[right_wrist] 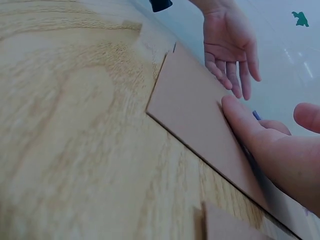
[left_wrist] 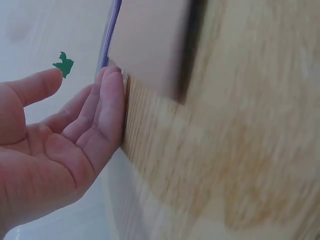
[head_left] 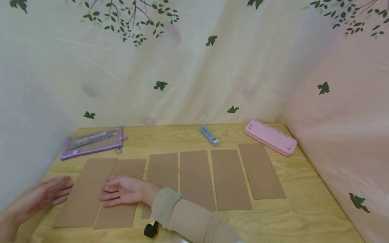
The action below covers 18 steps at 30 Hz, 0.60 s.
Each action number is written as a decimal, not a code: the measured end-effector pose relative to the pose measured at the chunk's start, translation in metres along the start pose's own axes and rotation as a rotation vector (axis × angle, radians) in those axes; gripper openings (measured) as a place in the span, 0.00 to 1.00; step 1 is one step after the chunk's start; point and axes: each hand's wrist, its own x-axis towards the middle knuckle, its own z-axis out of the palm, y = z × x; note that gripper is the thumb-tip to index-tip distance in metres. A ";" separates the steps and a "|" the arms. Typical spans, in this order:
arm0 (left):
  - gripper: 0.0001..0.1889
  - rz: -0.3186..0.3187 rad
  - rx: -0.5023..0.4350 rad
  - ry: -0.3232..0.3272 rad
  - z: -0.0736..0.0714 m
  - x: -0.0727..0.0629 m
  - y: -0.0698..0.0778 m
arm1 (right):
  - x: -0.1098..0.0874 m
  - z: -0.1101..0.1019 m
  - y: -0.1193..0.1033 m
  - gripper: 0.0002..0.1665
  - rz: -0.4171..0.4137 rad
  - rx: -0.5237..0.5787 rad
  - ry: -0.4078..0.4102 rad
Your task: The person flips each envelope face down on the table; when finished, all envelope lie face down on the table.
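Several brown rectangular cardboard pieces lie in a row on the wooden table. My left hand (head_left: pixel 45 195) is beside the left edge of the leftmost cardboard piece (head_left: pixel 80 195), its fingers loosely extended and holding nothing. Over the second cardboard piece (head_left: pixel 130 167) is my right hand (head_left: pixel 124 191), palm turned sideways and fingers relaxed. In the right wrist view its fingers (right_wrist: pixel 242 117) are close against the cardboard (right_wrist: pixel 185 100); whether they touch cannot be told. The left wrist view has the left palm (left_wrist: pixel 60 155) bare, near a cardboard corner (left_wrist: pixel 150 45). The two leftmost pieces lie edge to edge.
A clear purple-edged zip pouch (head_left: pixel 91 143) with pens lies at the back left. A small bluish pack (head_left: pixel 209 135) and a pink pencil case (head_left: pixel 270 136) lie at the back. Near the front is a small black object (head_left: pixel 151 229). Leaf-patterned fabric (head_left: pixel 188 67) surrounds the table (head_left: pixel 316 209).
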 end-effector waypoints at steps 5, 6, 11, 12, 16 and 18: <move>0.31 0.091 -0.117 -0.068 0.003 0.001 -0.001 | 0.000 0.000 0.001 0.35 -0.006 -0.004 0.002; 0.30 0.082 -0.121 -0.071 0.004 0.002 0.000 | 0.000 0.000 0.000 0.35 -0.008 -0.006 0.002; 0.27 -0.016 -0.094 -0.051 0.007 0.005 0.004 | 0.000 0.001 -0.001 0.35 -0.014 -0.013 0.003; 0.25 -0.042 -0.081 -0.034 0.008 0.005 0.004 | 0.000 0.001 -0.001 0.35 -0.015 -0.014 0.005; 0.20 -0.107 -0.016 0.039 0.010 0.007 0.004 | 0.000 0.000 0.000 0.35 -0.014 -0.006 0.016; 0.18 -0.130 0.008 0.069 0.011 0.007 0.003 | -0.001 0.000 0.001 0.35 -0.012 -0.001 0.021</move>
